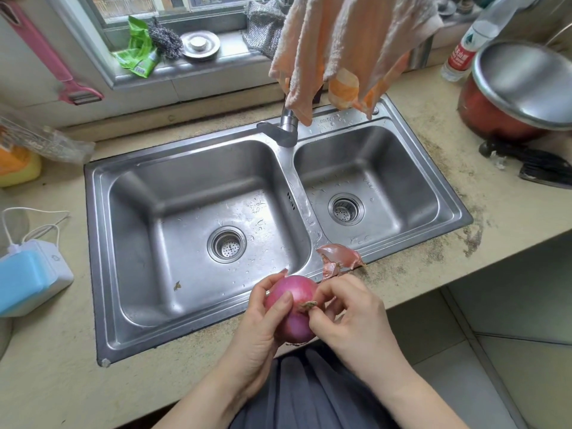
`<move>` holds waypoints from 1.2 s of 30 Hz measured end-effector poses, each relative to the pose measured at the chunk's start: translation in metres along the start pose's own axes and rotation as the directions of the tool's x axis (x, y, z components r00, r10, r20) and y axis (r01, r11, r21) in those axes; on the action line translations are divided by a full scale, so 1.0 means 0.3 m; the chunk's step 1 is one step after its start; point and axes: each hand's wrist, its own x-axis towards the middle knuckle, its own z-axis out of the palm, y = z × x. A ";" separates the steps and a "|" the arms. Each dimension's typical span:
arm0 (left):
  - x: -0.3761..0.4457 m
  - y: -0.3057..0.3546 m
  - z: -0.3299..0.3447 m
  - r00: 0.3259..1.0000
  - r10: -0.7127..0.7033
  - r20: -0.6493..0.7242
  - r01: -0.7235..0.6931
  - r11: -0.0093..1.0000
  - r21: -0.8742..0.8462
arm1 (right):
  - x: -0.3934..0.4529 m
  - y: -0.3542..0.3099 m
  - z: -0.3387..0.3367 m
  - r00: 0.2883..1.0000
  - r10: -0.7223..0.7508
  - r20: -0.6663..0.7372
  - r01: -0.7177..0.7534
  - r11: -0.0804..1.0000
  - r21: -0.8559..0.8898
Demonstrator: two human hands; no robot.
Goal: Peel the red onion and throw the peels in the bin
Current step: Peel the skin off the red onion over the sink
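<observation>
A shiny red onion [294, 308] is held over the front edge of the counter, just in front of the sink. My left hand [257, 329] grips it from the left and below, thumb across its top. My right hand [346, 314] pinches the dry brown tip of the onion [308, 305] between thumb and fingertips. Loose reddish-brown onion peels [339, 258] lie on the sink's front rim, just beyond my right hand. No bin is in view.
A steel double sink [93, 212] fills the middle, its tap [286, 128] draped with an orange cloth [349, 48]. A blue-white device [31, 277] stands left, a red pot with steel lid [520, 94] right. A pink peeler [46, 54] hangs on the wall.
</observation>
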 end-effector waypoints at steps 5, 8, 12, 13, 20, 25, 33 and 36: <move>-0.006 -0.009 -0.012 0.999 0.033 0.006 -0.033 0.999 0.007 | -0.003 -0.008 0.009 0.998 -0.061 0.032 0.063 0.995 -0.079; -0.008 -0.016 -0.014 0.999 0.037 -0.010 -0.037 0.999 0.010 | -0.006 -0.002 0.021 0.996 -0.084 0.025 0.087 0.981 -0.172; -0.007 -0.013 -0.016 0.998 0.061 -0.023 -0.062 0.998 -0.017 | -0.003 0.007 0.011 1.000 -0.021 -0.007 0.021 0.995 -0.098; -0.005 -0.012 -0.017 0.998 0.067 -0.022 -0.067 0.998 -0.021 | -0.007 0.005 0.009 1.000 -0.016 -0.005 0.015 0.997 -0.069; 0.001 -0.021 -0.015 0.991 0.128 -0.040 -0.125 0.990 0.066 | -0.024 -0.011 0.011 1.000 -0.009 -0.008 0.008 0.991 -0.135; 0.005 -0.022 -0.021 0.990 0.137 -0.021 -0.135 0.987 0.083 | -0.018 0.011 0.018 1.000 0.014 -0.008 -0.015 0.993 -0.117; 0.012 -0.019 -0.014 0.995 0.070 -0.071 -0.074 0.996 -0.052 | -0.027 0.014 0.009 0.998 -0.050 0.028 0.050 0.999 0.005; 0.012 -0.017 -0.012 0.993 0.075 -0.088 -0.074 0.997 0.010 | -0.018 0.014 -0.003 0.997 -0.058 0.053 0.060 0.997 -0.039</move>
